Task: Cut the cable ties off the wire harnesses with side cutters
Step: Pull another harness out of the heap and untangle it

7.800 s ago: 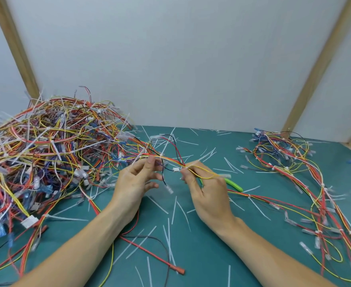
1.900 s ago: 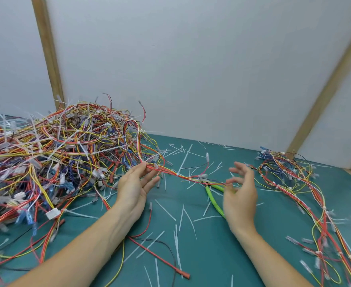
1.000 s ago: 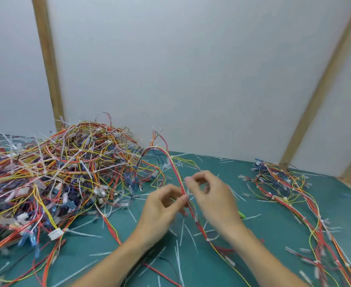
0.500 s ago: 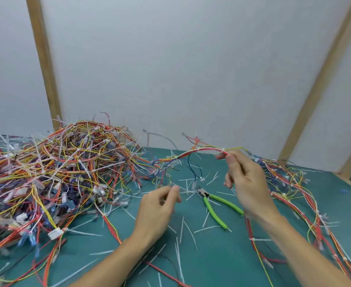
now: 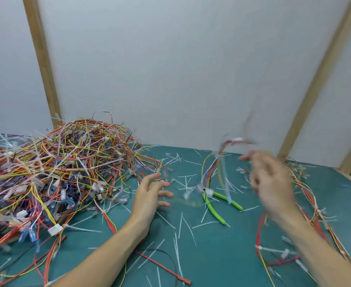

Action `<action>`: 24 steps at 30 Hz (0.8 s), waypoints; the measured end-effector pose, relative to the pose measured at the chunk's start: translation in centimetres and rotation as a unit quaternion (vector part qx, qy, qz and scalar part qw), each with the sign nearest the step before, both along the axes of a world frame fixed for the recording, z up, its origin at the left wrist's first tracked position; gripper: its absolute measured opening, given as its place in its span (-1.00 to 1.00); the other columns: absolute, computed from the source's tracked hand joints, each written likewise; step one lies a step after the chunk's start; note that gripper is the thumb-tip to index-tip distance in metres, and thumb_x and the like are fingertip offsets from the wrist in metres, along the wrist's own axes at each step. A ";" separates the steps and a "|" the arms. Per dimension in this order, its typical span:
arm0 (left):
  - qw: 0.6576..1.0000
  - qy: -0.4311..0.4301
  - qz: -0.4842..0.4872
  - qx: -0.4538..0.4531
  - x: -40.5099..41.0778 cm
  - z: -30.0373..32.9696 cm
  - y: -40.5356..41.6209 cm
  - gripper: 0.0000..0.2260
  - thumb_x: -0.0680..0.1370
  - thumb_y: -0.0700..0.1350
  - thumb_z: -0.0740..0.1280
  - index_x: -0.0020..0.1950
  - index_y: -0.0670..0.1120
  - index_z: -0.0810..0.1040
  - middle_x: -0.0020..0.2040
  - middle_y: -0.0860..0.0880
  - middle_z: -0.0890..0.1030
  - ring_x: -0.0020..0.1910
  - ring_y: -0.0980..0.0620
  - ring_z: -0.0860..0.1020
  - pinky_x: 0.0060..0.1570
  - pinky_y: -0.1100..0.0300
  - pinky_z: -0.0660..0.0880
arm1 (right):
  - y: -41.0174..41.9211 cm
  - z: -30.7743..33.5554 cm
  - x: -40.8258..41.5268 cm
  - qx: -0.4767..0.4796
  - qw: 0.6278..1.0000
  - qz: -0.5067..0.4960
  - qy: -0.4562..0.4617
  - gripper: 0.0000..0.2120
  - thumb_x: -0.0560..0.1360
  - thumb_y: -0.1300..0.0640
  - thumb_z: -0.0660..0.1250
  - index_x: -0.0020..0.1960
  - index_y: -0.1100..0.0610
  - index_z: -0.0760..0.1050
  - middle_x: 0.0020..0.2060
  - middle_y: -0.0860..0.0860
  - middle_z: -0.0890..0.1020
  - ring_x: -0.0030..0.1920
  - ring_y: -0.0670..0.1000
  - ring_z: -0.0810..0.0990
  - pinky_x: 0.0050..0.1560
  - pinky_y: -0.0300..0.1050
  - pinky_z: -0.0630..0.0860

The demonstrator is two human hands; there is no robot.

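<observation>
Side cutters (image 5: pixel 214 206) with green handles lie on the teal mat (image 5: pixel 207 255) between my hands, touched by neither. My left hand (image 5: pixel 149 197) hovers over the mat with fingers spread and holds nothing. My right hand (image 5: pixel 267 183) is raised and badly blurred by motion. A wire harness (image 5: pixel 220 162) of red, yellow and blue wires arcs through the air just left of it, one end hanging down near the cutters' jaws. The blur hides whether my fingers still hold it. A large tangled pile of tied harnesses (image 5: pixel 56 172) fills the left side.
A smaller heap of harnesses (image 5: pixel 309 195) trails down the right side, under my right forearm. Cut white tie pieces (image 5: pixel 180 224) litter the mat. A loose red wire (image 5: pixel 162 266) lies near the front. White wall panels with wooden battens (image 5: pixel 315 83) stand close behind.
My right hand swung the harness further right and up, and is now blurred. My left hand opened, its fingers spread. The cutters stayed on the mat.
</observation>
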State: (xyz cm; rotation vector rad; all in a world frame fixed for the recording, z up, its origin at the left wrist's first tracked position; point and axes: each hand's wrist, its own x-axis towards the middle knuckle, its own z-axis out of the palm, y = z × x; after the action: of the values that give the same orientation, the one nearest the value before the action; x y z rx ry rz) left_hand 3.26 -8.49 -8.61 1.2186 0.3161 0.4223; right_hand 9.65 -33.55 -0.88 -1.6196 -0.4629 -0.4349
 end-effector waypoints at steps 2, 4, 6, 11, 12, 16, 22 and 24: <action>0.999 0.007 -0.017 0.037 -0.1 0.0 -0.1 -0.85 0.63 -0.29 0.25 0.14 -0.15 0.56 -0.16 -0.15 0.63 -0.35 -0.03 0.62 -0.47 0.18 0.50 | 0.6 -1.3 -0.2 -0.073 0.996 0.049 0.026 -0.68 0.74 0.10 0.17 -0.01 -0.04 0.67 -0.50 -0.08 0.20 -0.50 -0.01 0.16 -0.48 -0.21 0.10; 0.994 -0.005 -0.024 0.102 -0.3 -0.1 -0.3 -0.84 0.63 -0.33 0.24 0.09 -0.17 0.59 -0.17 -0.15 0.63 -0.32 0.01 0.62 -0.43 0.18 0.51 | 0.2 -1.1 0.0 -0.027 0.991 0.111 0.074 -0.69 0.72 0.09 0.18 -0.03 0.04 0.68 -0.48 -0.09 0.16 -0.52 -0.04 0.13 -0.47 -0.28 0.09; 0.982 -0.022 -0.022 0.187 -0.6 -0.1 -0.7 -0.81 0.60 -0.35 0.27 0.11 -0.13 0.58 -0.07 -0.12 0.65 -0.15 0.07 0.63 -0.20 0.18 0.56 | -0.2 -0.4 0.1 0.011 0.977 0.178 0.113 -0.73 0.67 0.04 0.24 -0.04 0.08 0.68 -0.46 -0.09 0.12 -0.52 -0.08 0.10 -0.47 -0.30 0.08; 0.919 -0.041 -0.022 0.391 -1.2 -0.3 -0.7 -0.45 0.50 -0.29 0.41 0.45 -0.02 0.37 0.34 0.07 0.43 0.36 0.17 0.39 0.40 0.23 0.27 | -0.6 0.9 0.1 0.095 0.929 0.316 0.166 -0.70 0.56 -0.05 0.30 0.00 0.16 0.66 -0.46 -0.12 0.10 -0.54 -0.12 0.08 -0.52 -0.29 0.11; 0.920 -0.048 -0.033 0.388 -1.2 -0.2 -0.6 -0.43 0.50 -0.26 0.44 0.47 -0.01 0.36 0.35 0.09 0.43 0.37 0.18 0.38 0.42 0.24 0.25 | -0.8 1.2 0.4 0.117 0.920 0.333 0.172 -0.71 0.58 -0.04 0.28 0.01 0.15 0.66 -0.45 -0.11 0.08 -0.54 -0.13 0.07 -0.54 -0.28 0.11; 0.935 -0.057 -0.168 0.306 -1.2 0.1 -0.8 -0.76 0.56 -0.15 0.42 0.23 -0.09 0.62 0.10 -0.03 0.70 0.16 0.05 0.63 0.26 0.16 0.46 | -1.4 1.5 2.1 0.166 0.904 0.330 0.215 -0.67 0.63 0.01 0.18 -0.01 0.12 0.68 -0.42 -0.08 0.03 -0.50 -0.09 -0.01 -0.55 -0.25 0.06; 0.942 -0.016 -0.301 0.147 -1.2 0.4 -1.6 -0.67 0.65 0.11 0.22 0.07 -0.15 0.55 0.05 -0.08 0.71 0.07 -0.01 0.67 0.06 0.17 0.53 | -1.3 1.1 3.2 0.160 0.905 0.306 0.249 -0.66 0.63 0.00 0.18 0.04 0.12 0.69 -0.41 -0.08 0.03 -0.48 -0.09 -0.02 -0.56 -0.27 0.07; 0.948 0.022 -0.315 0.032 -0.9 0.2 -1.5 -0.75 0.70 0.01 0.14 0.03 -0.15 0.47 0.04 -0.16 0.71 0.03 -0.13 0.69 0.04 0.09 0.58 | -0.8 1.6 2.9 0.156 0.903 0.321 0.239 -0.67 0.63 -0.01 0.19 0.06 0.11 0.69 -0.41 -0.09 0.04 -0.48 -0.09 -0.01 -0.57 -0.27 0.09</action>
State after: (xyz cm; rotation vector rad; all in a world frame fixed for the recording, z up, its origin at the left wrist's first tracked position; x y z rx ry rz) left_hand 2.39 -10.01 -8.46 1.3182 -0.0607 -0.1508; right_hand 12.53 -34.39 0.72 -1.1198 -0.4876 0.3704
